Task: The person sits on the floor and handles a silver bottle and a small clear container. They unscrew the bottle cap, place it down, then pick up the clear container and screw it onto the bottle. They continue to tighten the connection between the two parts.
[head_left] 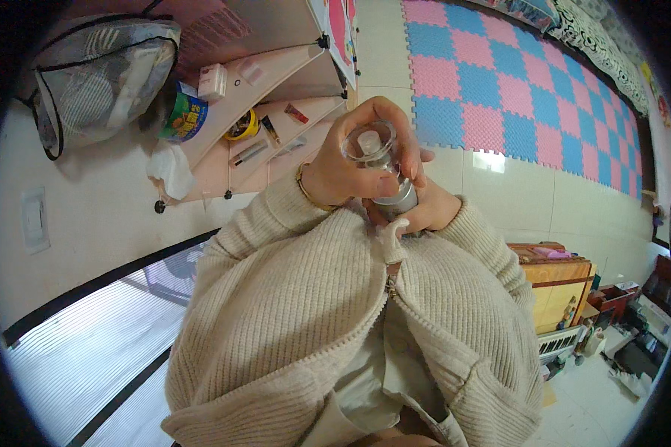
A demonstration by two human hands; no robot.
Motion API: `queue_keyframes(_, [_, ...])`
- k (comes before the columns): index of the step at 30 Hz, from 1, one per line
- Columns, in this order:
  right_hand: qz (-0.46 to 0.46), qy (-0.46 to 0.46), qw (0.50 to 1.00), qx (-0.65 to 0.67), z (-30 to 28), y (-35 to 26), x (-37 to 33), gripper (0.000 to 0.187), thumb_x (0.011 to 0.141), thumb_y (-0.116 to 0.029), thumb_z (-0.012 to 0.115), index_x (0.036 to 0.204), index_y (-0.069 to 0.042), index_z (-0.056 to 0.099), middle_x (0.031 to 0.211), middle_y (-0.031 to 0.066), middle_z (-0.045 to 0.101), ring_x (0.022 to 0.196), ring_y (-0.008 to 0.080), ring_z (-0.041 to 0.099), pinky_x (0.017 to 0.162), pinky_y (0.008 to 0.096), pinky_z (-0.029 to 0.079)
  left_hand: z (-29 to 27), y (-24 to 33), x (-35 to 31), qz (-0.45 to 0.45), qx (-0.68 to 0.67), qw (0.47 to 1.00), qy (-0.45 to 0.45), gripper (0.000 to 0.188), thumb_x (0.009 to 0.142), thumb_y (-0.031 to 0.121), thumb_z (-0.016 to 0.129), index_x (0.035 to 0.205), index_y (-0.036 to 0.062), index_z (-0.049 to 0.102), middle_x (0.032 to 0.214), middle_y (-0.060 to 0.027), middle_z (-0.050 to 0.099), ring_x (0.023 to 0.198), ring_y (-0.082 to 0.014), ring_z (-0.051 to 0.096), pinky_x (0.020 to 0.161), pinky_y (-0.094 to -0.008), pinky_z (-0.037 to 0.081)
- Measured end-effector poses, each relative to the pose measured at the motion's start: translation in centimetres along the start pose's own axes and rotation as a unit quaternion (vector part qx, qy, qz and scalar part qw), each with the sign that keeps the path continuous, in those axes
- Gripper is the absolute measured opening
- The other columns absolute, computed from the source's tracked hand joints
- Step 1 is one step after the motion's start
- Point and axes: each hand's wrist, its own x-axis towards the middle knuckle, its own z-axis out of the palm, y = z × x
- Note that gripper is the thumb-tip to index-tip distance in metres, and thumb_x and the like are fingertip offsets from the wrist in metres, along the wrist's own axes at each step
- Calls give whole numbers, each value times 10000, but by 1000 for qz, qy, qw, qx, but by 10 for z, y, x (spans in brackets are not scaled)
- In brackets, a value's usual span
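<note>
In front of my chest I hold a small bottle with a clear upper part and a greyish lower part. My left hand curls its thumb and fingers around the clear, round plastic cap at the top. A pale nozzle-like piece shows through that cap. Whether the cap is seated on the bottle or lifted off cannot be made out. Below it, my right hand is closed around the bottle's body; most of its fingers are hidden. A thin bracelet circles my left wrist.
Left of my hands, pink shelves carry small tubes, a yellow round tub and a white box. A mesh bag hangs beside them. Pink and blue foam mats cover floor ahead right. A keyboard and boxes stand at right.
</note>
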Motion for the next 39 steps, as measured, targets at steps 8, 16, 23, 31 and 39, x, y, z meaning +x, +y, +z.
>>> queue_keyframes(8, [-40, 10, 993, 106, 7, 0, 5, 607, 715, -124, 700, 1218, -42, 371, 753, 85, 542, 565, 146, 528, 513, 270, 425, -9, -4, 3, 53, -93, 993, 46, 503, 721, 267, 758, 1081, 93, 452, 882, -83, 590, 839, -226, 623, 927, -413, 452])
queue_keyframes(16, [-57, 30, 993, 100, 6, 2, 3, 605, 788, -206, 668, 1262, -57, 323, 836, 96, 541, 575, 150, 536, 531, 269, 442, -8, -3, 2, 43, -13, 998, 47, 516, 819, 419, 625, 1193, 127, 423, 891, -52, 539, 883, -202, 585, 964, -475, 416])
queue_keyframes(23, [-12, 99, 993, 61, 16, -15, 4, 705, 753, -456, 653, 1235, -34, 359, 825, 109, 553, 686, 182, 555, 595, 283, 436, -14, -6, 2, -117, -273, 930, 215, 586, 877, 591, 405, 1085, 66, 561, 995, -87, 643, 877, -193, 637, 934, -367, 456])
queue_keyframes(31, [0, 125, 991, 55, 21, -21, 6, 670, 785, -479, 601, 1223, -26, 371, 819, 101, 551, 678, 165, 537, 607, 268, 425, -16, -10, 4, -147, -317, 902, 252, 589, 855, 605, 449, 1076, 66, 537, 988, -84, 618, 826, -197, 628, 827, -348, 494])
queue_keyframes(39, [-8, 141, 989, 30, 16, -13, 7, 548, 786, -308, 672, 1185, -43, 407, 879, 61, 563, 762, 137, 552, 660, 266, 462, -2, 0, 6, -58, 79, 975, 198, 526, 788, 438, 655, 1095, 51, 474, 818, -86, 604, 776, -219, 631, 925, -390, 449])
